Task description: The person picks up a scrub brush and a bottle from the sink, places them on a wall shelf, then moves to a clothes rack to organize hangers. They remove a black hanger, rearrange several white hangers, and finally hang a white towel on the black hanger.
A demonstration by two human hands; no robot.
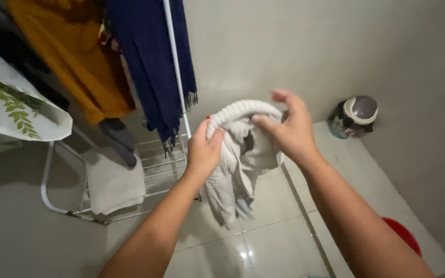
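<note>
Your left hand [204, 149] and right hand [289, 128] both close their fingers on a bunched white towel [240, 154]. It hangs over the tiled floor [263, 231], beside the white drying rack [150, 170].

No signs or screens show. One small round container [355, 117] with a printed, multicoloured wrap and a grey domed lid stands on the floor [279, 242] against the wall.
</note>
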